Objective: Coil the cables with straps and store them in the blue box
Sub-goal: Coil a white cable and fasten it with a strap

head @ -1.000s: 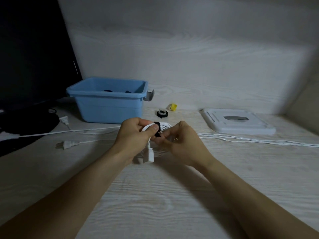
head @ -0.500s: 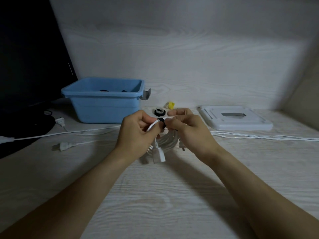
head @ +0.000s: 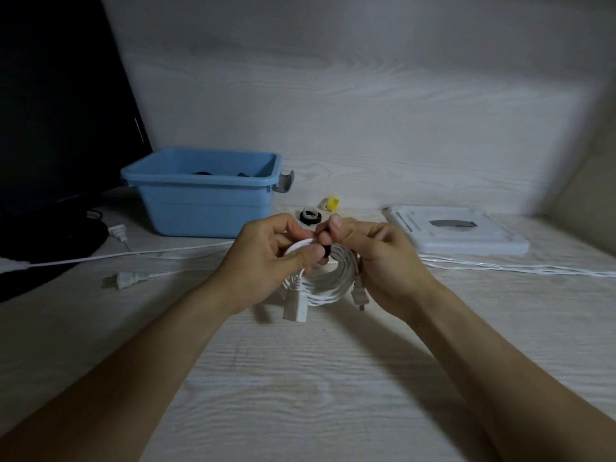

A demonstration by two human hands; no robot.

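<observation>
Hands meet above the middle of the pale wood-grain table (head: 300, 388), with the coiled white cable (head: 325, 281) held between them, raised off the surface. Left hand (head: 266, 261): fingers curled round the upper left part of the coil, thumb pressing near the black strap (head: 325, 250). Right hand (head: 380, 265): thumb and forefinger pinch the strap at the top of the coil; the remaining fingers curl round the coil's right side. The strap sits wrapped across the cable turns at the top, directly between the two thumbs. Two connectors hang from the coil: a white socket end (head: 295, 306) below the left hand and a smaller plug (head: 360, 296) beside the right palm.

Blue box (head: 203, 208): stands behind and to the left of the hands, well apart from the coil, with dark items partly visible inside. Spare black strap roll (head: 310, 216) and a small yellow item (head: 331, 203) lie just behind the hands. A white flat lid (head: 460, 233) lies to the right rear. Loose white cables cross the table: one with a two-pin plug (head: 125, 280) to the left, another bundle (head: 516, 270) running off to the right.
</observation>
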